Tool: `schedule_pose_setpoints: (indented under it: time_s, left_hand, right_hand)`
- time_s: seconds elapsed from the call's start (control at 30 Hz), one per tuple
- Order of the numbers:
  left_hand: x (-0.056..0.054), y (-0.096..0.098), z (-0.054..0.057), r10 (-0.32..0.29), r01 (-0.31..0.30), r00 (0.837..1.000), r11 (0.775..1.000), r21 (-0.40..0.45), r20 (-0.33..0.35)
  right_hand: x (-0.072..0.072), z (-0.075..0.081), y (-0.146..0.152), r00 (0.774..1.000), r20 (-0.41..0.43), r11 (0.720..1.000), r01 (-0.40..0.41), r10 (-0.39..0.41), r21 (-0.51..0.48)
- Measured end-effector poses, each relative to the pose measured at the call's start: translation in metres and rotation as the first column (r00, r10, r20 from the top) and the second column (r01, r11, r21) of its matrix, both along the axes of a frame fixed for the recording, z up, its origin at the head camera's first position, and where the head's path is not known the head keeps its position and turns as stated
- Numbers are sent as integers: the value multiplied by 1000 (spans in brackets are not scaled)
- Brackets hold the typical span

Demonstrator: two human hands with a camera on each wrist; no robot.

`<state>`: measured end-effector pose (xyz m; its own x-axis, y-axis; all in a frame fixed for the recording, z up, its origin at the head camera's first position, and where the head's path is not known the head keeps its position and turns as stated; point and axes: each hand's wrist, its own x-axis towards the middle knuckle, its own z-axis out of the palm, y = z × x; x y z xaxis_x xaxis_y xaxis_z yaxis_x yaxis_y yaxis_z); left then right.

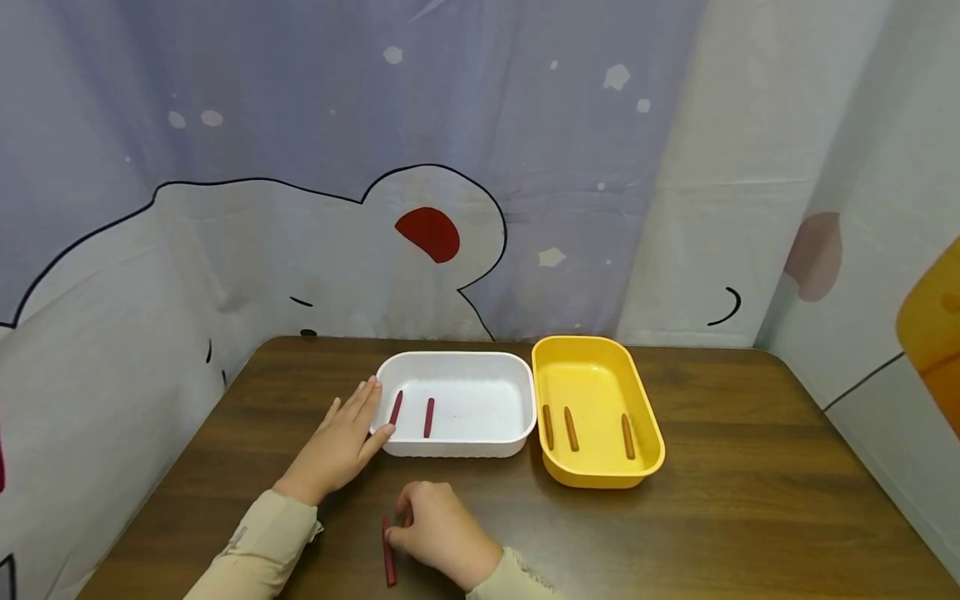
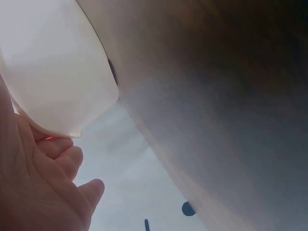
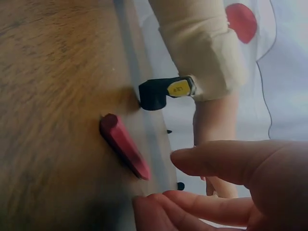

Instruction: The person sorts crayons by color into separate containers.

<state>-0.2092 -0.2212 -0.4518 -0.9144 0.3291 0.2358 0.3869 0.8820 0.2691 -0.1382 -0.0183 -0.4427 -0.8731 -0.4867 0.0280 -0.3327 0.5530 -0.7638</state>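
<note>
A dark red crayon [image 1: 389, 554] lies on the table near its front edge. Around its far end, my right hand [image 1: 444, 532] hovers with thumb and fingers apart; in the right wrist view the crayon [image 3: 124, 147] sits just beyond the fingertips, not between them. My left hand [image 1: 341, 442] rests at the left end of a white tray [image 1: 480, 447], its fingers fairly straight along the rim and the thumb by the front corner. Inside that tray are two dark red crayons, one upright in view [image 1: 429, 417] and one [image 1: 396, 407] partly hidden by the thumb.
A yellow tray [image 1: 600, 479] stands against the white tray's right end. It holds three brown crayons, one of them [image 1: 627, 437] near the right wall. Behind the brown wooden table [image 1: 750, 483] hangs a printed curtain [image 1: 555, 167], which also closes off both sides.
</note>
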Motion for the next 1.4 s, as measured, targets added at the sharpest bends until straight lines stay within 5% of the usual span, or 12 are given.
schedule_pose_setpoints:
  time_s: [0.5,1.17,1.4]
  left_hand:
    - [1,2,-2,-5,6,1000,1000,3,-13]
    - [-2,0,-2,-9,9,1000,1000,3,-23]
    - [0,0,-1,-8,9,1000,1000,5,-28]
  right_hand:
    - [6,-6,-18,997,-70,969,44,-28,243]
    - [2,-11,-16,987,-162,972,27,11,233]
    - [-3,-10,-10,985,-174,991,42,-19,130]
